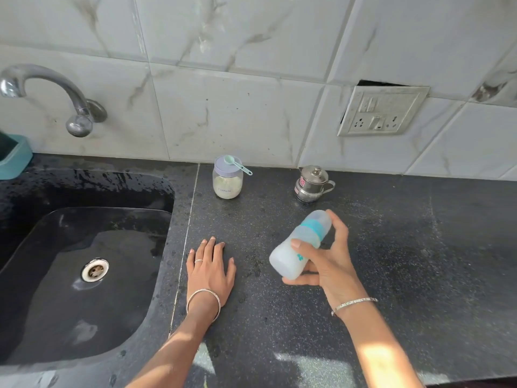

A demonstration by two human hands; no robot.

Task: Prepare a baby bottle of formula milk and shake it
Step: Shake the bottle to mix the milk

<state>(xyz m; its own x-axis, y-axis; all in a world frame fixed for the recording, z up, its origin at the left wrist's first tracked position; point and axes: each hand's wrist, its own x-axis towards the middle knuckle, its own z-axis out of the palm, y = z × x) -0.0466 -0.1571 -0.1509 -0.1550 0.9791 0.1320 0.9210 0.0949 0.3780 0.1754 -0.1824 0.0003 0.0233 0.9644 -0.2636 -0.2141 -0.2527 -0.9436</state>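
My right hand (327, 264) grips a baby bottle (296, 247) above the black counter, tilted with its capped top pointing up and away. The bottle is translucent with a teal collar and holds whitish milk. My left hand (210, 268) lies flat on the counter, fingers spread, holding nothing. A clear jar of formula powder (227, 184) with a lilac lid stands near the wall, a mint measuring scoop (237, 163) resting on its lid.
A small steel lidded pot (312, 184) stands near the wall right of the jar. A black sink (84, 261) with a chrome tap (56, 93) fills the left. A teal tub (12, 156) sits at the far left. A wall socket (382, 111) is above.
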